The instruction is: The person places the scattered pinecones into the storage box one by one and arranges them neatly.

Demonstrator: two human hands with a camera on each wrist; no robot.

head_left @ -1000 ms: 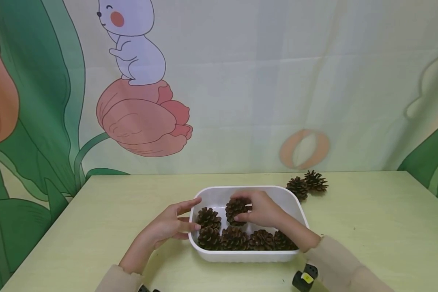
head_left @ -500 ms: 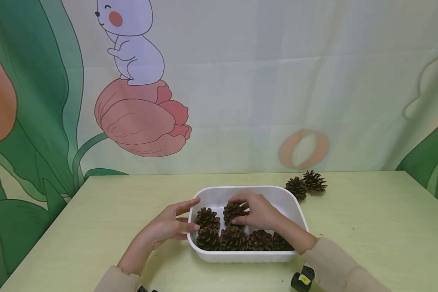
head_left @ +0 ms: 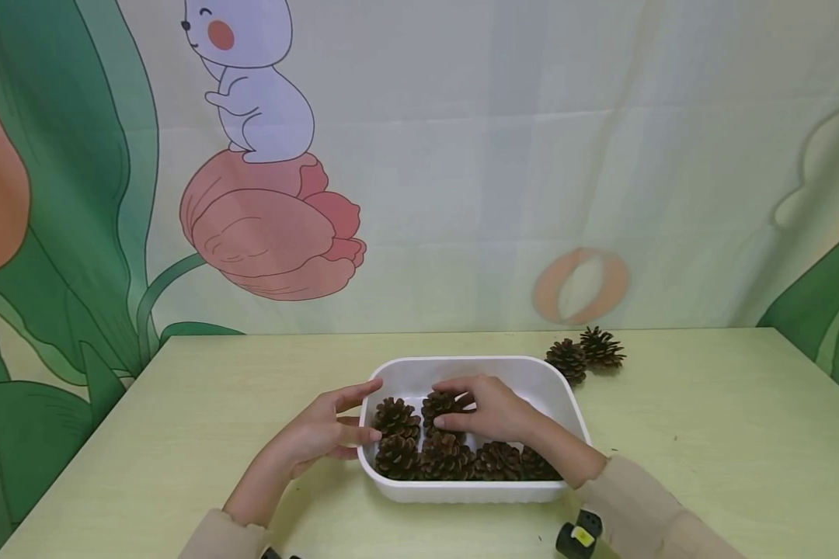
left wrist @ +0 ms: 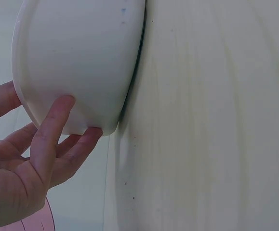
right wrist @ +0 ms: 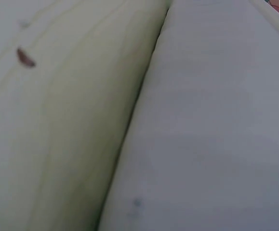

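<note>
A white rectangular tub point(head_left: 475, 491) sits on the table with several brown pine cones inside. My left hand point(head_left: 315, 431) grips its left wall; in the left wrist view, fingertips of that hand point(left wrist: 28, 163) press the tub's outer side point(left wrist: 81, 57). Inside the tub, my right hand point(head_left: 492, 407) holds a pine cone point(head_left: 439, 405) between thumb and fingers, just behind the front row. To its left lies another pine cone point(head_left: 395, 418). The front row includes a pine cone point(head_left: 446, 458) below the held one. The right wrist view shows only the tub's outer wall point(right wrist: 202, 120) and tabletop, no hand.
Two more pine cones point(head_left: 566, 361) lie on the pale yellow table point(head_left: 706, 435) behind the tub's right back corner. A printed curtain point(head_left: 447, 171) hangs along the table's back edge. Small dark bits point(right wrist: 25, 57) are scattered on the tabletop.
My right hand has moved the held pine cone slightly left and down, closer to the cones at the left and front. The left hand keeps its place on the tub.
</note>
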